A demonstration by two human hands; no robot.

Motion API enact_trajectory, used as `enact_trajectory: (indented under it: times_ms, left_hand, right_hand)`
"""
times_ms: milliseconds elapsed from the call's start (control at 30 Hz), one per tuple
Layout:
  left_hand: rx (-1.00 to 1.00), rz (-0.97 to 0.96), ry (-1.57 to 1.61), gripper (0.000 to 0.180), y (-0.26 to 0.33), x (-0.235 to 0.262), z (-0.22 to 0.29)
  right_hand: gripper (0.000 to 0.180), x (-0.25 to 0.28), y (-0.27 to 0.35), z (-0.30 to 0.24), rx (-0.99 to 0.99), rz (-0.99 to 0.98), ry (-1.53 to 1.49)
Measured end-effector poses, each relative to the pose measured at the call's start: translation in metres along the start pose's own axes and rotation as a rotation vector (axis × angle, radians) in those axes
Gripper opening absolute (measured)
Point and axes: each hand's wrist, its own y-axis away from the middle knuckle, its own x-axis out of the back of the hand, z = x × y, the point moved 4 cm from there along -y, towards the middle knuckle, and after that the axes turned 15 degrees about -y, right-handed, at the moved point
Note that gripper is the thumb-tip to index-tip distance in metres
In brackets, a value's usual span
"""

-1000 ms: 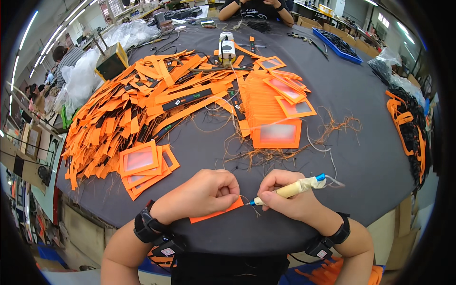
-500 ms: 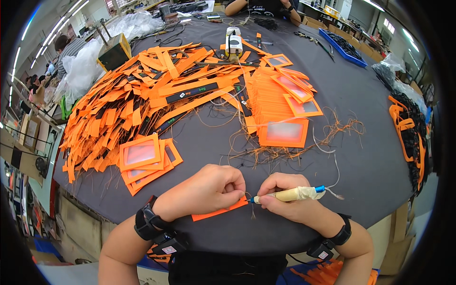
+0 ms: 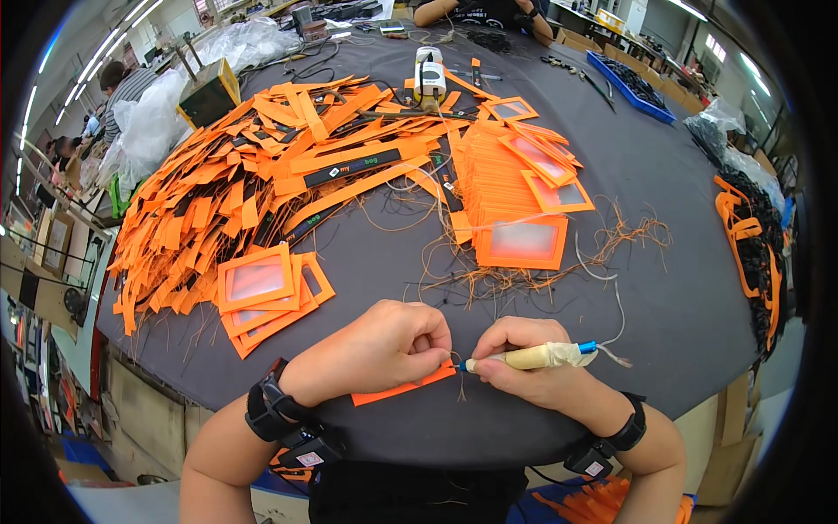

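Observation:
Near the front edge of the table, my left hand (image 3: 384, 349) is closed, thumb and finger pinched at the corner of an orange fabric piece (image 3: 397, 395). Most of that piece is hidden beneath the hand. A thin loose thread hangs at the same corner. My right hand (image 3: 528, 358) is wrapped round a pen-shaped corded tool (image 3: 541, 356), covered in pale tape with blue ends. Its tip points left and meets the corner of the orange piece, close to my left fingertips. A clear wire runs from its back end.
A large heap of orange strips (image 3: 192, 210) covers the left. Orange window frames lie in a small pile (image 3: 262, 279) and a long stack (image 3: 522, 244). Thread scraps (image 3: 628, 231) lie beside it. Behind are a white-and-yellow device (image 3: 429, 80) and a blue tray (image 3: 630, 86). A person sits opposite.
Both hands and the tool stay almost in place. The loose thread at the corner hangs slightly differently.

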Motion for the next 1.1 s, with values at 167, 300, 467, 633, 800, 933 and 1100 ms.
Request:
enact_trajectory:
  times_ms: [167,300,467,633,800,933,1100]
  left_hand:
    - [0.004,0.003,0.011,0.012,0.0,0.0,-0.001]
    - [0.007,-0.001,0.011,0.012,0.0,0.0,0.0]
    - [-0.008,0.013,0.007,0.012,-0.001,0.0,-0.001]
    - [-0.01,0.015,0.007,0.012,0.0,-0.001,-0.002]
    - [0.13,-0.04,0.248,0.012,-0.001,-0.004,-0.004]
    - [0.248,0.121,0.647,0.009,0.001,0.002,-0.012]
    - [0.154,0.582,0.014,0.028,0.005,0.062,-0.022]
  right_hand:
    - [0.014,0.0,0.0,0.0,0.006,-0.003,0.006]
    - [0.014,0.0,0.0,0.0,-0.005,0.005,-0.013]
    - [0.015,0.001,0.001,0.004,-0.045,0.015,-0.055]
    - [0.015,-0.001,0.001,0.003,-0.029,0.014,-0.023]
    - [0.014,0.002,0.002,0.006,-0.092,0.054,-0.137]
    - [0.012,0.011,0.002,0.009,-0.122,0.201,-0.554]
    - [0.014,0.029,0.002,0.005,0.049,0.316,-0.82]
